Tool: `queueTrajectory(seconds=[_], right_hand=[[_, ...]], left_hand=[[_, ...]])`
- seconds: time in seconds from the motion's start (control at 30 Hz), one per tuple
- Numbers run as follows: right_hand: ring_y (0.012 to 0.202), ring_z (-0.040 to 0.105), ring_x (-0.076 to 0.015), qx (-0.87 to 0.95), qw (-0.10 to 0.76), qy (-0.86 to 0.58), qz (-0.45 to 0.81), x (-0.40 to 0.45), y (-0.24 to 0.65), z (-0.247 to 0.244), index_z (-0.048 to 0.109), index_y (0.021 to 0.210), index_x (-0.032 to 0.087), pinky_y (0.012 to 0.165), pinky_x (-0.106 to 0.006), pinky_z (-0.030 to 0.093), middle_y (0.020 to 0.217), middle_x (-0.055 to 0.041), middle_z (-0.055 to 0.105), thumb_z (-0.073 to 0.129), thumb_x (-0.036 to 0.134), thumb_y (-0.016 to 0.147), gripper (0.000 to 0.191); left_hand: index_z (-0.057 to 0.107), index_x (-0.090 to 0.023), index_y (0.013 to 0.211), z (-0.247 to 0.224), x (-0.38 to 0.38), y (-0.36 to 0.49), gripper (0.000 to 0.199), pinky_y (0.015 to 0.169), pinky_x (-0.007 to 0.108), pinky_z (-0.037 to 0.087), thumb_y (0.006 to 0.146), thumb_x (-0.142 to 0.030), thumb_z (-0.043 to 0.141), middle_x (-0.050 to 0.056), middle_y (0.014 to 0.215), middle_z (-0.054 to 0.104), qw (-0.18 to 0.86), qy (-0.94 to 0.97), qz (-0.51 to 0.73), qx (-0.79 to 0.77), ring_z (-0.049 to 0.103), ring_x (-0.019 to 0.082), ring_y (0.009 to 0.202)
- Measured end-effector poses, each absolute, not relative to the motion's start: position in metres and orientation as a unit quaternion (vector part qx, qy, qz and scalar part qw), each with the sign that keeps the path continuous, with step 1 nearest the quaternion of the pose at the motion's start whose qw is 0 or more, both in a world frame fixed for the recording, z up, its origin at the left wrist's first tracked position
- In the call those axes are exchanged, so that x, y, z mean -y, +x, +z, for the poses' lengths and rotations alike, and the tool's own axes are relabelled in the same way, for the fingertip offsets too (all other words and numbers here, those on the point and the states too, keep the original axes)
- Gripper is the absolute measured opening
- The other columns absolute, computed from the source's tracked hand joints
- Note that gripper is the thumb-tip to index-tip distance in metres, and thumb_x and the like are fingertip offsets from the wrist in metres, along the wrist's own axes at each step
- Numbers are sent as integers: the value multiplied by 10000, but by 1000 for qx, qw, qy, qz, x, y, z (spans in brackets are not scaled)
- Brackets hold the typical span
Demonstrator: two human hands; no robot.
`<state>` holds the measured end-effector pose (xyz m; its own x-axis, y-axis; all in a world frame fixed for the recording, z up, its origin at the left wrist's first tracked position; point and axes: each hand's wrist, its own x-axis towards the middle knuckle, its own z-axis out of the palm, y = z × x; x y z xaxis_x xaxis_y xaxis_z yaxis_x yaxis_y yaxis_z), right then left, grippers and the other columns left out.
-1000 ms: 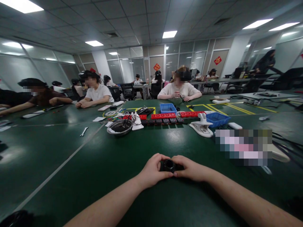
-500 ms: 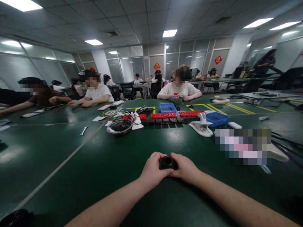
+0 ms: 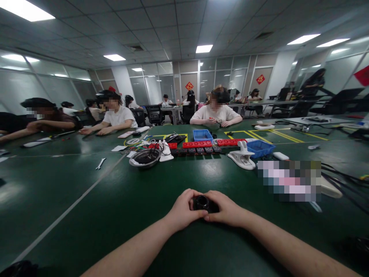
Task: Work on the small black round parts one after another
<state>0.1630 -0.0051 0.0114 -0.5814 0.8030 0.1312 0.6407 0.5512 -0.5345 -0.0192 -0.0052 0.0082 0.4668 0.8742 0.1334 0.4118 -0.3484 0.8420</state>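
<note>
Between my two hands is a small glossy black object with a round ring-like opening (image 3: pixel 203 201) facing up towards me. My left hand (image 3: pixel 184 207) curls around its left side, thumb across the near side. From the right, my right hand (image 3: pixel 223 207) closes on the same object, with its thumb near the tip of the left one. Fingers cover much of the object, so its full shape and exact kind cannot be made out. Both hands are low over the green table (image 3: pixel 138 207), close to its near part.
Ahead lie red socket strips (image 3: pixel 200 144), a metal bowl (image 3: pixel 145 157) with black cables, a white clamp base (image 3: pixel 242 157) and blue trays (image 3: pixel 261 148). An open-end wrench (image 3: pixel 100 164) lies left. Across the table sits a person in white (image 3: pixel 216 111); others work further left.
The view has shifted slightly. My hands have turned a little around the black object, and more of its body shows on the right. Both hands keep hold of it.
</note>
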Motion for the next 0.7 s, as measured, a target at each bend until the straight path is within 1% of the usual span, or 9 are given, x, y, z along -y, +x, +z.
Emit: queueTrajectory(seconds=[0.1, 0.2, 0.3, 0.47, 0.6, 0.7], right_hand=[[792, 483, -187, 868, 172, -407, 227, 3, 165, 13, 533, 975, 185, 685, -288, 373, 872, -38, 537, 632, 398, 611, 433], [803, 480, -190, 869, 173, -402, 231, 2, 164, 12, 511, 1022, 181, 696, -295, 374, 887, -44, 533, 629, 391, 617, 471], [830, 475, -194, 869, 173, -399, 236, 2, 165, 12, 493, 1048, 188, 722, -306, 371, 918, -48, 529, 630, 379, 621, 487], [869, 462, -195, 872, 170, -391, 241, 3, 167, 14, 508, 1007, 186, 759, -312, 362, 932, -46, 524, 639, 334, 621, 434], [854, 465, -189, 877, 163, -378, 250, 1, 169, 14, 515, 980, 174, 756, -308, 366, 910, -46, 525, 628, 321, 639, 387], [840, 467, -185, 882, 165, -364, 251, -1, 170, 14, 520, 964, 166, 749, -307, 368, 893, -48, 529, 591, 332, 680, 337]], left_hand=[[532, -179, 895, 10, 7, -19, 358, 578, 210, 353, 585, -295, 670, 4, 857, 465, 358, 775, 313, -416, 430, 117, 684], [543, -193, 908, 10, 7, -17, 351, 619, 225, 362, 593, -284, 667, 5, 874, 463, 344, 782, 317, -411, 435, 131, 735], [546, -214, 960, 9, 6, -17, 390, 621, 232, 367, 596, -290, 665, 2, 845, 461, 350, 784, 304, -413, 436, 135, 729], [503, -220, 1026, 6, 4, -16, 464, 618, 232, 374, 593, -244, 668, 4, 862, 457, 367, 773, 317, -408, 434, 124, 705], [522, -224, 999, 7, 5, -16, 399, 588, 222, 365, 622, -272, 647, -7, 789, 426, 347, 790, 296, -409, 419, 115, 660], [521, -225, 1001, 9, 6, -17, 399, 587, 219, 368, 626, -291, 642, -2, 801, 428, 338, 796, 291, -408, 426, 119, 672]])
